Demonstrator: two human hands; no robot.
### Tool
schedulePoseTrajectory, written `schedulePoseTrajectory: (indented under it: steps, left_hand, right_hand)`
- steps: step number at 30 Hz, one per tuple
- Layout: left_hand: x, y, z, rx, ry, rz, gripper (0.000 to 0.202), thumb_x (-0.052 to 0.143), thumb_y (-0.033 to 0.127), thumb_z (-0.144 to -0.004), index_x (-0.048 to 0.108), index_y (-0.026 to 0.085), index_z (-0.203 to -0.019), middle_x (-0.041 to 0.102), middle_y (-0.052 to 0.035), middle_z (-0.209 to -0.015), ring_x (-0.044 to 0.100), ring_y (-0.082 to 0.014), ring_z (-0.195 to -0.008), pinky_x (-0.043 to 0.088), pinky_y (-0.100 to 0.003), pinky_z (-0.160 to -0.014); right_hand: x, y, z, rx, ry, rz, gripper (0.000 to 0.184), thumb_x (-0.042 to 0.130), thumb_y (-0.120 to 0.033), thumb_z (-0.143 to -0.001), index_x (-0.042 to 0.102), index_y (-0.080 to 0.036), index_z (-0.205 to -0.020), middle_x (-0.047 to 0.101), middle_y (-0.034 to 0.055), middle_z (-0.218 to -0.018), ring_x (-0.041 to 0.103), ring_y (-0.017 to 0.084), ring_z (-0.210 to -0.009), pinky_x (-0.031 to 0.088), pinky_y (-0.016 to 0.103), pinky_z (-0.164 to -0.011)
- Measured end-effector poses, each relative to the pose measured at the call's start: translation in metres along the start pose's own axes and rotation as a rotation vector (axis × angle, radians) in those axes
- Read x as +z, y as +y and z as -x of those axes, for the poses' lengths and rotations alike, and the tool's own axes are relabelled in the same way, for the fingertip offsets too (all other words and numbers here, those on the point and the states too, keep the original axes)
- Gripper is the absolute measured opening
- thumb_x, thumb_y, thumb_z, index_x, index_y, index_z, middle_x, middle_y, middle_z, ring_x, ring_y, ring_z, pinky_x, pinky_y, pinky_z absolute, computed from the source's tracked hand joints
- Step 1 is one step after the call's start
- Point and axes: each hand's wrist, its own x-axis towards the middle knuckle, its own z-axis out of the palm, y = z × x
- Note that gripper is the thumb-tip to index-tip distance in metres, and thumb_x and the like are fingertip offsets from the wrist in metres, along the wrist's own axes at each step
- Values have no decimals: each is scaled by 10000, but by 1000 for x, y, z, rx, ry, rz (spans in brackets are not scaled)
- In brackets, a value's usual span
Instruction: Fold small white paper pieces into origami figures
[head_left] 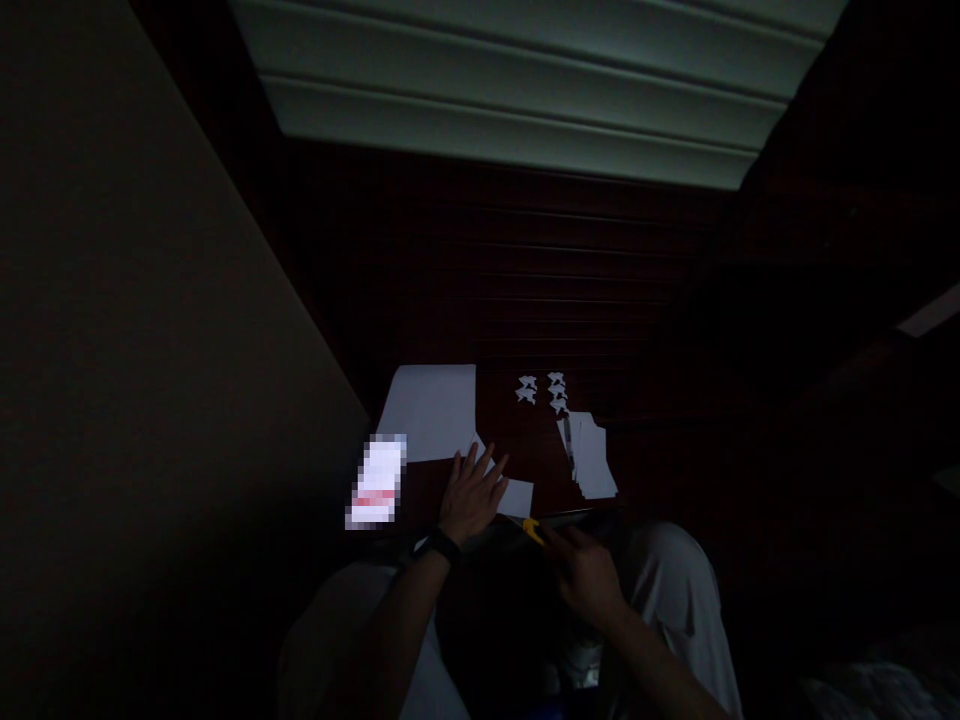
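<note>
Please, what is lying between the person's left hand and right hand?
In the head view: the exposed part of a white paper under the left hand, then a yellow tool held by the right hand.

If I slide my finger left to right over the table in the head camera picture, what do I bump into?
Bright pixelated patch, big white sheet, left hand, two little folded paper shapes, three little folded paper shapes, overlapping white sheets.
</note>
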Motion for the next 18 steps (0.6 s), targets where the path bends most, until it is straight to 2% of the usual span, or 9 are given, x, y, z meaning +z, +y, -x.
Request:
schedulePoseTrajectory:
  steps: [8, 18]
  left_hand:
    - [0, 1, 0, 4, 2, 0, 470, 308, 402, -906, 320, 326, -1369, 291, 24, -1456, 84, -256, -1368, 58, -525, -1091]
    - [4, -3, 0, 5, -15, 28, 474, 297, 395, -910, 308, 314, -1377, 274, 24, -1463, 74, -248, -1369, 49, -514, -1095]
  right_hand:
    - [3, -2, 4, 4, -8, 16, 473, 411, -246, -859, 388, -303, -1328, 588, 57, -968, 568, 183, -852, 408, 254, -713]
    - [6, -2, 4, -1, 21, 12, 431, 389, -261, -879, 413, -320, -1306, 590, 52, -962, 565, 188, -852, 408, 260, -702]
